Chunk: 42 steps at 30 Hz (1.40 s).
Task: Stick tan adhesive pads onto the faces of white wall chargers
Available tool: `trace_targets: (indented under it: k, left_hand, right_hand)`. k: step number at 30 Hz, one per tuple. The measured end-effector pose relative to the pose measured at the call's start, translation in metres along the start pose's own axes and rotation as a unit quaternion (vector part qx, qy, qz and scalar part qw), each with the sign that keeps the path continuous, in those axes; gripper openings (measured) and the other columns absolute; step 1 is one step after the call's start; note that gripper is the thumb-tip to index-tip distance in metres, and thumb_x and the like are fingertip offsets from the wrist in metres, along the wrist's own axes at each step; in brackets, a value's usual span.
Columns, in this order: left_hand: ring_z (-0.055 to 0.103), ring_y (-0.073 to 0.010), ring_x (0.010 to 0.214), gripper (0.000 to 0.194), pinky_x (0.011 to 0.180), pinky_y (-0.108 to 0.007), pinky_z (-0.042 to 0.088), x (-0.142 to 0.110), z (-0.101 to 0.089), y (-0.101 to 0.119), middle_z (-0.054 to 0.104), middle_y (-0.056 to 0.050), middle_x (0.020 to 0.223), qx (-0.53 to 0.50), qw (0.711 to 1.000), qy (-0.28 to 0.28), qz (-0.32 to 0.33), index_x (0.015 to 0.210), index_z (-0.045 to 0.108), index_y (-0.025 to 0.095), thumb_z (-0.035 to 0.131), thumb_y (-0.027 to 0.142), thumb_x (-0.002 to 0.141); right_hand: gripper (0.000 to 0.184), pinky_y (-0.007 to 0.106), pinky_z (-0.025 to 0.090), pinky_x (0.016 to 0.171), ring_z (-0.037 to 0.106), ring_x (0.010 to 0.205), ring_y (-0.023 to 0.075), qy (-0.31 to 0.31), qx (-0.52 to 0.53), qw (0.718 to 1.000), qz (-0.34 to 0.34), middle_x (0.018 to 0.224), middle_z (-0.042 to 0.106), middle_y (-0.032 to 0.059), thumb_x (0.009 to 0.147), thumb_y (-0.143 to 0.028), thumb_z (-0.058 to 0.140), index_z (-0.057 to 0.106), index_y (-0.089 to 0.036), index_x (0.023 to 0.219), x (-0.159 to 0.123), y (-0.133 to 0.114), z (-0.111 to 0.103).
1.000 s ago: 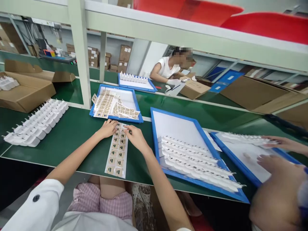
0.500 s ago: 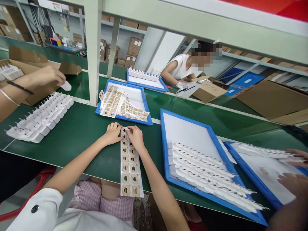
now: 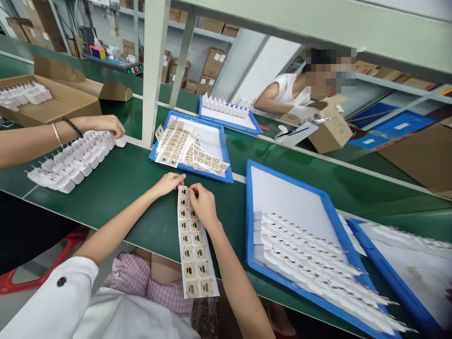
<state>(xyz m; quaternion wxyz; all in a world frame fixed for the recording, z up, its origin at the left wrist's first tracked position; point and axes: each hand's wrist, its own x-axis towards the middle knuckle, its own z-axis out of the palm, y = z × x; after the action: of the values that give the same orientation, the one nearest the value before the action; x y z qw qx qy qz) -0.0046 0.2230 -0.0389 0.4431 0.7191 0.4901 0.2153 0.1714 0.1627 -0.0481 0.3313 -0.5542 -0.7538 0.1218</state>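
Observation:
A long white sheet of tan stickers (image 3: 192, 240) with small cut-outs lies before me, its near end reaching past the table's front edge. At the sheet's far left corner, my left hand (image 3: 169, 183) has its fingers closed on the edge. My right hand (image 3: 205, 203) pinches the upper right side, covering a few stickers there. Just beyond, more sticker sheets (image 3: 176, 143) lie overlapping in a blue-rimmed tray (image 3: 224, 157). What the fingertips do under the sheet's edge is hidden.
White plug adapters stand in rows (image 3: 76, 162) at left, where another person's hand (image 3: 111, 125) holds one. A blue-rimmed tray (image 3: 250, 207) of adapters lies at right, with another tray (image 3: 399, 278) beyond. A frame post (image 3: 153, 75) rises behind; a co-worker (image 3: 289, 92) sits across.
My view has turned right. The sheet has come nearer me, further over the table edge. Another person's hand has come in at left with an adapter and lowered it to the row.

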Motion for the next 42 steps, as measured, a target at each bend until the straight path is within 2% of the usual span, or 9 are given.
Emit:
trace_targets:
  k: [4, 8, 13, 20, 23, 27, 31, 36, 42]
  left_hand:
    - [0.054, -0.0118, 0.062, 0.047, 0.068, -0.029, 0.048, -0.005, -0.012, 0.002, 0.056, 0.003, 0.065, -0.061, 0.997, -0.052, -0.003, 0.072, 0.061, 0.015, 0.058, 0.056, 0.096]
    - [0.041, -0.0105, 0.059, 0.050, 0.062, -0.028, 0.035, -0.014, -0.025, 0.008, 0.044, 0.004, 0.055, -0.096, 0.989, -0.115, 0.008, 0.056, 0.056, 0.016, 0.067, 0.058, 0.081]
    - [0.038, -0.0109, 0.059, 0.054, 0.059, -0.029, 0.030, -0.020, -0.030, 0.014, 0.046, 0.003, 0.058, -0.117, 0.980, -0.157, 0.016, 0.059, 0.058, 0.017, 0.059, 0.066, 0.080]
    - [0.048, -0.0107, 0.063, 0.034, 0.062, -0.026, 0.039, -0.019, -0.031, 0.011, 0.055, 0.003, 0.064, -0.079, 0.977, -0.193, 0.037, 0.065, 0.061, 0.015, 0.065, 0.041, 0.087]
    - [0.056, -0.0115, 0.067, 0.033, 0.067, -0.027, 0.048, -0.015, -0.032, 0.003, 0.060, 0.002, 0.071, -0.044, 0.978, -0.198, 0.052, 0.075, 0.063, 0.014, 0.065, 0.040, 0.095]
    - [0.066, -0.0148, 0.079, 0.030, 0.075, -0.032, 0.057, -0.008, -0.033, -0.008, 0.067, 0.000, 0.084, 0.005, 0.979, -0.191, 0.070, 0.087, 0.066, 0.012, 0.066, 0.040, 0.096]
    - [0.069, -0.0175, 0.089, 0.026, 0.080, -0.035, 0.060, -0.003, -0.037, -0.014, 0.070, -0.003, 0.099, 0.042, 0.977, -0.192, 0.079, 0.101, 0.068, 0.012, 0.066, 0.038, 0.097]
    - [0.069, -0.0205, 0.097, 0.031, 0.083, -0.037, 0.061, 0.008, -0.043, -0.013, 0.069, -0.006, 0.112, 0.092, 0.972, -0.204, 0.077, 0.115, 0.066, 0.013, 0.066, 0.038, 0.097]
    - [0.068, -0.0226, 0.105, 0.033, 0.089, -0.041, 0.061, 0.027, -0.042, 0.008, 0.067, -0.008, 0.122, 0.203, 0.966, -0.150, 0.055, 0.121, 0.065, 0.015, 0.065, 0.039, 0.098]
  right_hand:
    - [0.018, 0.035, 0.051, 0.079, 0.065, 0.088, 0.0230, 0.001, 0.023, 0.996, -0.090, 0.090, 0.068, 0.0074, 0.098, -0.024, 0.047, 0.061, -0.024, 0.086, -0.004, -0.014, -0.001]
    - [0.019, 0.039, 0.052, 0.083, 0.063, 0.091, 0.0243, 0.017, 0.037, 0.989, -0.145, 0.092, 0.066, 0.0091, 0.100, -0.022, 0.048, 0.060, -0.024, 0.085, -0.007, -0.023, -0.003]
    - [0.021, 0.041, 0.052, 0.080, 0.060, 0.086, 0.0253, 0.023, 0.044, 0.984, -0.168, 0.088, 0.064, 0.0098, 0.101, -0.024, 0.048, 0.062, -0.024, 0.085, -0.010, -0.025, -0.002]
    - [0.022, 0.041, 0.049, 0.081, 0.059, 0.083, 0.0247, -0.002, 0.084, 0.985, -0.151, 0.083, 0.062, 0.0086, 0.100, -0.026, 0.048, 0.060, -0.024, 0.081, -0.014, -0.031, -0.004]
    - [0.019, 0.038, 0.048, 0.079, 0.058, 0.079, 0.0224, -0.025, 0.126, 0.984, -0.126, 0.080, 0.060, 0.0058, 0.098, -0.024, 0.050, 0.059, -0.024, 0.081, -0.016, -0.035, -0.008]
    - [0.015, 0.033, 0.046, 0.072, 0.055, 0.070, 0.0181, -0.049, 0.201, 0.976, -0.070, 0.075, 0.056, 0.0010, 0.093, -0.025, 0.058, 0.060, -0.024, 0.077, -0.017, -0.038, -0.016]
    - [0.019, 0.031, 0.045, 0.067, 0.054, 0.068, 0.0164, -0.044, 0.298, 0.953, 0.019, 0.075, 0.058, 0.0003, 0.088, -0.037, 0.065, 0.061, -0.023, 0.075, -0.014, -0.037, -0.025]
    - [0.033, 0.028, 0.037, 0.056, 0.042, 0.056, 0.0124, -0.049, 0.415, 0.897, 0.145, 0.063, 0.051, -0.0034, 0.082, -0.052, 0.073, 0.061, -0.023, 0.075, -0.025, -0.043, -0.036]
    - [0.040, 0.025, 0.029, 0.052, 0.035, 0.053, 0.0100, -0.101, 0.519, 0.800, 0.282, 0.058, 0.043, -0.0040, 0.075, -0.053, 0.082, 0.060, -0.020, 0.068, -0.080, -0.061, -0.033]
